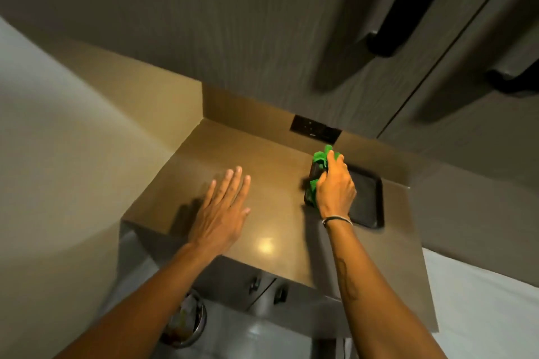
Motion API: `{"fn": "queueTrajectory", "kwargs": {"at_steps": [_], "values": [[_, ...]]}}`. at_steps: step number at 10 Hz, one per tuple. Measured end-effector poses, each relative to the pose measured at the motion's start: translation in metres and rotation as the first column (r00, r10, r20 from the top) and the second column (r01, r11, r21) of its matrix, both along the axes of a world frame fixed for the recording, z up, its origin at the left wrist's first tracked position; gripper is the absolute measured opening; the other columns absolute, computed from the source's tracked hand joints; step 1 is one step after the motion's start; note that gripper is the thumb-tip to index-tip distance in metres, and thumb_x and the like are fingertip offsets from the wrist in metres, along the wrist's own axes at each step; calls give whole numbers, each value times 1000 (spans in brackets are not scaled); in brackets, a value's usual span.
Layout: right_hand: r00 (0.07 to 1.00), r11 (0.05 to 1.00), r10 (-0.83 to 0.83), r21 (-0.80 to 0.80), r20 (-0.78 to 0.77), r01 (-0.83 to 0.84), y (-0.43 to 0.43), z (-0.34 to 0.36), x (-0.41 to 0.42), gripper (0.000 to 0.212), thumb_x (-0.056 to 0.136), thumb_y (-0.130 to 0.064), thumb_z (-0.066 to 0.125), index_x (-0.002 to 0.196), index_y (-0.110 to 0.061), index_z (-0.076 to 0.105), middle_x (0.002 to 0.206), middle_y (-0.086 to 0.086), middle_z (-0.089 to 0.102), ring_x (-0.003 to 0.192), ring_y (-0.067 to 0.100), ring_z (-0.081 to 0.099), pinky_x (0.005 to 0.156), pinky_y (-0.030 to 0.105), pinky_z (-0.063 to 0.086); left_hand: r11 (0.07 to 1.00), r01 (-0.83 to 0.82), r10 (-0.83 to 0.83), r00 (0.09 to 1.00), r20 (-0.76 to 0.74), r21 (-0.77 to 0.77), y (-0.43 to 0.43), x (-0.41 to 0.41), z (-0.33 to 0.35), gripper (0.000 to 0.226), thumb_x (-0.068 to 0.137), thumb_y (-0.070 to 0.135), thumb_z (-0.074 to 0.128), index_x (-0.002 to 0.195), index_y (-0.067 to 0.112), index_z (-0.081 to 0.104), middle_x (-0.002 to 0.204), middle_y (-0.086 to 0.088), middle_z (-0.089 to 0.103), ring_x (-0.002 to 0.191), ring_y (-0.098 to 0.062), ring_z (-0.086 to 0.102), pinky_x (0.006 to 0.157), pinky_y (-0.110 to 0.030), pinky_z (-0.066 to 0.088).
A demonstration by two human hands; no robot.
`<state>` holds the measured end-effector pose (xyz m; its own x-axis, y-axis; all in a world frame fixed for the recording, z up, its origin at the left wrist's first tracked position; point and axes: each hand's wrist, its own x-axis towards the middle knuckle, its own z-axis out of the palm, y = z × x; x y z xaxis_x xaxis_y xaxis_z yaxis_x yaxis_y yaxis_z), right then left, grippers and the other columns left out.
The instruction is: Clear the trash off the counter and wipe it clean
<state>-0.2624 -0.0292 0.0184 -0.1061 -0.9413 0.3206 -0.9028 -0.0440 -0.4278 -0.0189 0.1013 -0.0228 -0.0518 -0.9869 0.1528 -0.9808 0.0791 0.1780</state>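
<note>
The brown counter [227, 151] fills the middle of the head view. My right hand [335, 186] is closed around a bunched green cloth [320, 162] and presses it on the left rim of a black tray [369, 201] at the counter's right. My left hand [223, 207] hovers flat over the counter's left half, fingers spread, holding nothing. A round metal bin [186, 320] with trash inside stands on the floor below the counter's front edge, partly hidden by my left forearm.
A dark socket plate [315, 128] sits on the backsplash behind the tray. Overhead cabinet doors with black handles [385, 38] hang above. Two cabinet doors with knobs [267, 290] are under the counter. A white surface [481, 300] lies at the right.
</note>
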Motion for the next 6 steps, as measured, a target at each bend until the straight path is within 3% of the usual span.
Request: {"fn": "queueTrajectory", "kwargs": {"at_steps": [1,2,3,4,5,6], "values": [[985,945,13,324,-175,45,-45,-37,-19,64,106,-29,49,162,-13,24,166,23,28,153,44,27,117,59,40,1000,-24,24,1000,11,13,-9,-6,-10,72,108,51,22,167,17,1,176,-9,-8,163,-28,-6,131,-52,6],[979,879,56,474,-198,46,-48,-67,-24,68,109,-47,36,165,-17,12,173,22,8,160,43,9,128,60,21,1000,-13,13,999,34,18,-7,-1,-20,74,105,54,17,167,17,1,176,-8,-7,163,-27,-4,130,-52,8],[983,871,58,489,-177,36,-44,-84,-27,68,110,-54,24,166,-22,5,174,19,-2,162,40,0,131,59,9,997,-23,21,1000,23,74,-2,13,-33,76,103,57,13,167,18,0,176,-9,-9,163,-27,-6,130,-54,8],[989,882,40,471,-143,32,-46,-72,-27,70,108,-57,22,167,-22,4,175,19,-1,162,39,0,131,58,8,997,-27,26,1000,15,73,0,21,-38,78,103,59,13,167,17,1,176,-10,-8,163,-28,-4,130,-56,10],[976,945,81,326,-202,-11,-21,-58,-7,73,108,-60,20,166,-18,8,174,21,4,161,39,3,131,57,11,993,-38,39,999,-11,109,-6,25,-29,79,101,60,10,167,19,-5,175,-9,-13,162,-27,-9,131,-54,4],[948,962,213,222,-237,-161,3,-62,10,77,106,-63,17,166,-15,11,173,21,10,161,40,8,131,56,15,994,-35,35,999,8,102,-9,24,-23,78,102,59,10,167,19,-5,175,-8,-12,162,-27,-10,131,-54,5]]}}
